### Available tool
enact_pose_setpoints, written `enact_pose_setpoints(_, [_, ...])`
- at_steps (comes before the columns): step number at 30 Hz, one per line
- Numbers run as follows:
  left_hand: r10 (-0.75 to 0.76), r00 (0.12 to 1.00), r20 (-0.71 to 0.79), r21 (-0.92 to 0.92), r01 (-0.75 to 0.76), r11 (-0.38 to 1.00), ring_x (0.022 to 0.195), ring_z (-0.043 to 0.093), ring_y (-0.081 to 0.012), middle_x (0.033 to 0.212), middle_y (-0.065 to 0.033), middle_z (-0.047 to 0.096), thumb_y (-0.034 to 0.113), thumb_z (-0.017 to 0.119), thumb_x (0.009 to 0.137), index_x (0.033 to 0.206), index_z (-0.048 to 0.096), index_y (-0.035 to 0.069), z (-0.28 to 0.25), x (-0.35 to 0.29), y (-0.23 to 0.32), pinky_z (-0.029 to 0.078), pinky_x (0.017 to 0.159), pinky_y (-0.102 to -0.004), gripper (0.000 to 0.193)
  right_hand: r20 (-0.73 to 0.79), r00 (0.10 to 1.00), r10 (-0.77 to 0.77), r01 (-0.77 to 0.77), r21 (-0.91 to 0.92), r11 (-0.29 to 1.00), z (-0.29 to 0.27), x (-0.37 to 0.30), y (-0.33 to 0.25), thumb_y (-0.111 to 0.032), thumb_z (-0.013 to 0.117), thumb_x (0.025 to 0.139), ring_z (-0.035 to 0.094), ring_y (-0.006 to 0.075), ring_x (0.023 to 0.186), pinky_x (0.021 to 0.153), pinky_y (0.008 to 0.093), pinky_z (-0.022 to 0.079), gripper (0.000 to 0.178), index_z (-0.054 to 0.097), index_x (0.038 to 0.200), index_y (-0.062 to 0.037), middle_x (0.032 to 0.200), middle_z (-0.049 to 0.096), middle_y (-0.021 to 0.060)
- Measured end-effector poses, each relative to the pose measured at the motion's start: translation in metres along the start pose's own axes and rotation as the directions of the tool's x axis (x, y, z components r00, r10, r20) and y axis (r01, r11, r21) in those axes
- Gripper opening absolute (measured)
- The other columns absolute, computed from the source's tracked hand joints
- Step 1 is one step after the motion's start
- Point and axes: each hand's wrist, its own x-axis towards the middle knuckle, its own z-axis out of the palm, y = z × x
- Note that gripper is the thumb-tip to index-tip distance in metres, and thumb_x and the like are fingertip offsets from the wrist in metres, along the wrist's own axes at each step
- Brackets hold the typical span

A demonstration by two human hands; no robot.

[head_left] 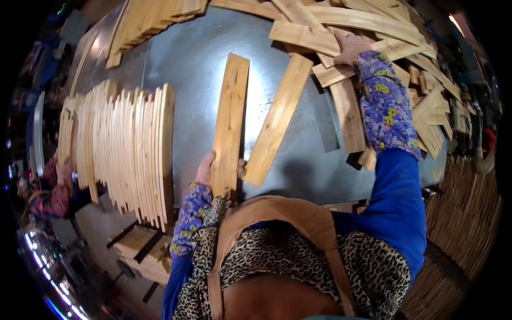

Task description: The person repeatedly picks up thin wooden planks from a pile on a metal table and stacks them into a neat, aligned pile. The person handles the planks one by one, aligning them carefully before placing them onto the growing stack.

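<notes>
My left hand (pixel 205 168) is closed around the near end of a wooden board (pixel 231 106), its thumb on the left edge and fingertips showing at the right edge. The board lies lengthwise away from me, with dark knots along its face. Beside it a second board (pixel 280 120) rests at a slant on the metal table (pixel 194 64). My right hand (pixel 352 48) reaches out to the heap of loose boards (pixel 373 21) at the far right. Its fingers bend over the end of a board (pixel 333 74) there; whether they grip it is hard to tell.
A row of thin boards stands on edge (pixel 128 144) at the left. More boards are stacked (pixel 154 21) at the far left. Another person's hand (pixel 65 173) is at the row's outer end. Wood bundles (pixel 141 245) sit below the table's left side.
</notes>
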Motion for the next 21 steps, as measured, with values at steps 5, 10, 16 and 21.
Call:
enact_pose_setpoints(5, [0.092, 0.988, 0.123, -0.055, -0.086, 0.995, 0.114, 0.069, -0.0438, 0.134, -0.0269, 0.068, 0.051, 0.065, 0.098, 0.150, 0.053, -0.007, -0.031, 0.021, 0.018, 0.057, 0.105, -0.0555, 0.078, 0.080, 0.996, 0.041, -0.066, 0.341, 0.938, 0.010, -0.032, -0.111, -0.077, 0.066, 0.089, 0.069, 0.0410, 0.126, 0.106, 0.0483, 0.054, 0.091, 0.061, 0.142, -0.0027, 0.131, 0.072, 0.0267])
enact_pose_setpoints(10, [0.175, 0.975, -0.140, -0.193, -0.200, 0.960, 0.103, 0.076, -0.0372, 0.120, -0.0253, 0.075, 0.057, 0.055, 0.106, 0.143, 0.060, -0.005, 0.018, 0.042, -0.005, 0.065, 0.091, -0.0533, 0.072, 0.373, 0.913, -0.166, -0.378, 0.926, -0.001, 0.074, -0.100, -0.266, -0.046, 0.059, 0.111, 0.076, 0.0277, 0.083, 0.066, 0.0400, 0.061, 0.056, 0.068, 0.139, 0.0006, 0.100, 0.076, 0.0113])
enact_pose_setpoints(16, [0.412, 0.860, -0.301, 0.577, -0.179, 0.797, 0.105, 0.075, -0.0360, 0.116, -0.0207, 0.076, 0.041, 0.070, 0.103, 0.136, 0.065, -0.004, -0.066, -0.021, 0.031, 0.062, 0.094, -0.0490, 0.056, 0.442, 0.850, -0.287, -0.472, 0.881, -0.041, 0.127, -0.128, -0.326, -0.058, 0.067, 0.104, 0.063, 0.0223, 0.062, 0.055, 0.0362, 0.050, 0.060, 0.073, 0.111, 0.0016, 0.088, 0.070, 0.0130])
enact_pose_setpoints(21, [0.882, 0.445, 0.155, 0.721, 0.559, -0.409, 0.137, 0.054, -0.0471, 0.153, -0.0290, 0.052, 0.022, 0.087, 0.083, 0.148, 0.056, 0.004, -0.089, -0.121, 0.028, 0.044, 0.116, -0.0552, 0.075, 0.407, 0.905, 0.121, -0.168, 0.605, -0.778, 0.134, -0.022, -0.243, -0.051, 0.082, 0.097, 0.048, 0.0137, 0.055, 0.042, 0.0278, 0.037, 0.059, 0.056, 0.116, -0.0027, 0.081, 0.058, 0.0059])
